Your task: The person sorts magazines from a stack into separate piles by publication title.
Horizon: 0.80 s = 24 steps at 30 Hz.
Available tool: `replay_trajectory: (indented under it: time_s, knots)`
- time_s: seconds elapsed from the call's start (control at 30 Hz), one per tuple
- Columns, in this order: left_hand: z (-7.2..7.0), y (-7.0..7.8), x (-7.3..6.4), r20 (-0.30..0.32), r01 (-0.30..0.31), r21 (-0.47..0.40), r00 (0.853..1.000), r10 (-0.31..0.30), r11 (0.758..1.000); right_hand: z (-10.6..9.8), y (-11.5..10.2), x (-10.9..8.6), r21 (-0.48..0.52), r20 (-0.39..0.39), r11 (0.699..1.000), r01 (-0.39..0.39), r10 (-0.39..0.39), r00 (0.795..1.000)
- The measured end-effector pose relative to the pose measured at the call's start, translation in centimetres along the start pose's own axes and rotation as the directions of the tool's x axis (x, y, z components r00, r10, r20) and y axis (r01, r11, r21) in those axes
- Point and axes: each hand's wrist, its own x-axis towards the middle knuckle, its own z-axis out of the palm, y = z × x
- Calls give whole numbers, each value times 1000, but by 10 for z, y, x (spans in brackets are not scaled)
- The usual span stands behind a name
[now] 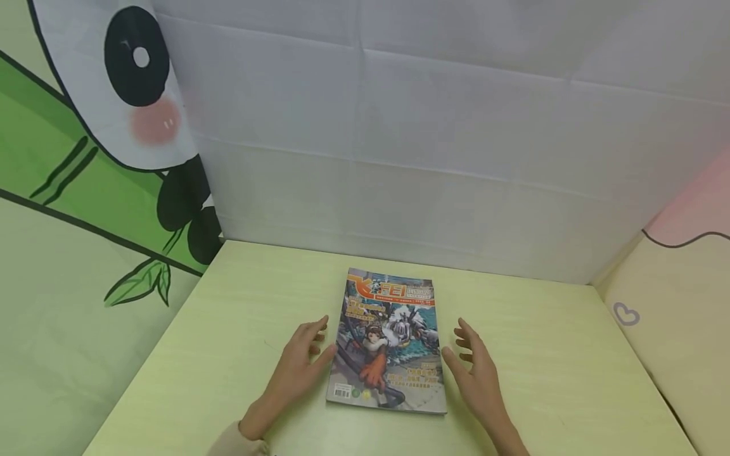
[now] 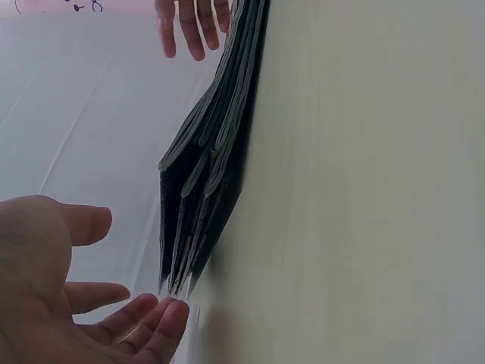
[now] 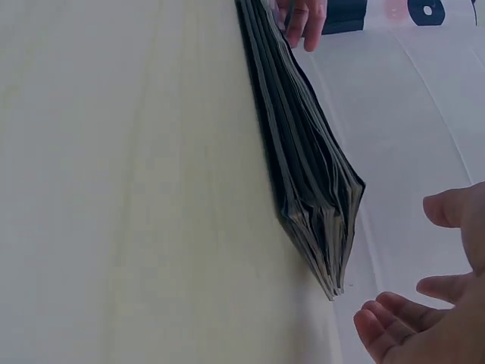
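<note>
A magazine [image 1: 388,342] with a colourful comic cover and orange lettering lies face up on the pale table, its top leaning slightly left. Seen edge-on in the left wrist view, several folded spines [image 2: 208,171] show it tops a stack; layered page edges [image 3: 311,167] face the right wrist camera. My left hand [image 1: 302,361] hovers beside the stack's left edge, fingers apart and loosely bent, thumb tip close to the cover. On the opposite side my right hand [image 1: 476,373] mirrors it, thumb near the right edge. Neither hand holds anything.
The pale yellow table [image 1: 570,367] runs back to a white creased sheet [image 1: 428,158] hung behind it. A cartoon panel with green bamboo [image 1: 85,145] borders the left, and a cream panel with a small heart [image 1: 626,314] the right.
</note>
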Motion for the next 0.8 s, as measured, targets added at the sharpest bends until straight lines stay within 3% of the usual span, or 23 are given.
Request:
replay_trajectory:
  time_s: [0.17,0.33,0.53,0.8]
  knots:
    - [5,-1,1,32,65,-45,997,-64,997,6,7,2,12,20,998,-66,65,998]
    - [10,-5,2,48,90,-52,995,-88,995,13,14,3,12,35,996,-92,92,995]
    - [12,-9,-1,63,71,-65,996,-67,995,16,18,0,-31,80,994,-104,106,991]
    - [12,-8,-2,35,42,-51,999,-40,998,19,18,-1,-80,62,994,-72,77,995]
